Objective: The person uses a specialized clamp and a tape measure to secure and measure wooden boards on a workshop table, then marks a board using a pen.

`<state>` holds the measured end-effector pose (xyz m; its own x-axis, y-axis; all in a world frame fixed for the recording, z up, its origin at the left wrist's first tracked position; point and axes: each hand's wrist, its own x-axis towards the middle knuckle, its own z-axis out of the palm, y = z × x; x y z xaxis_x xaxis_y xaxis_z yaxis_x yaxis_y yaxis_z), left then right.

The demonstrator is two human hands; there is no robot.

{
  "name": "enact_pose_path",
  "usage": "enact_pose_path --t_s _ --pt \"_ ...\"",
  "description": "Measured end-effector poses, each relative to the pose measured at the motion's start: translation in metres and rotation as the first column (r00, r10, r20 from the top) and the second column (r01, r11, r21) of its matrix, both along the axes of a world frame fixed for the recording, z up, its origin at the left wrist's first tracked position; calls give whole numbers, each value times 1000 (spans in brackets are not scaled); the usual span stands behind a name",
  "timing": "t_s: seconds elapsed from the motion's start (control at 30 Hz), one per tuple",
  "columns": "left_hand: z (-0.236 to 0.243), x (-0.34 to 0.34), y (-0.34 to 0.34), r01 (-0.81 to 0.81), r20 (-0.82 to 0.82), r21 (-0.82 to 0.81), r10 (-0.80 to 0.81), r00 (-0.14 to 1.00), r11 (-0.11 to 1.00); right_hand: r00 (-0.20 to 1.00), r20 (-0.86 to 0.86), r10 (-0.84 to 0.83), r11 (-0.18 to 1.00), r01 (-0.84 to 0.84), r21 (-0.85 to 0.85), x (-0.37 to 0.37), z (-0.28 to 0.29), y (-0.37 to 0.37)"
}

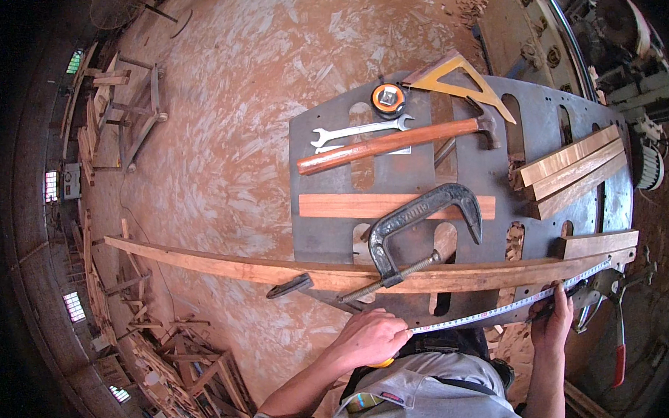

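Observation:
My left hand is closed over a yellow tape measure case at the near edge of the metal bench. Its white blade runs right along a long wooden strip. My right hand pinches the blade down near the strip's right end. A black C-clamp pins the strip to the bench top.
On the bench lie a wooden-handled hammer, a spanner, an orange round tape measure, a yellow triangular square, a short board and stacked wood strips. Red-handled locking pliers hang at the right. Sawdust covers the floor.

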<state>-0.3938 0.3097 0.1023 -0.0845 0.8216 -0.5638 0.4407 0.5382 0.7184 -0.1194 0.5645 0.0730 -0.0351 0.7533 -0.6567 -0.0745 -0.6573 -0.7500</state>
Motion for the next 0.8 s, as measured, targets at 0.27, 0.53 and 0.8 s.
enact_pose_path --t_s 0.27,0.53,0.8 --pt "11 13 -6 -28 -75 -27 26 997 999 999 -34 10 1000 -10 -22 14 -5 -1" --pt "43 40 -23 -153 -118 -111 139 983 982 986 -141 90 995 -96 -31 9 -2 -6" --pt "47 13 -29 -72 -137 -11 70 988 997 988 -150 -46 999 41 -34 15 7 -44"
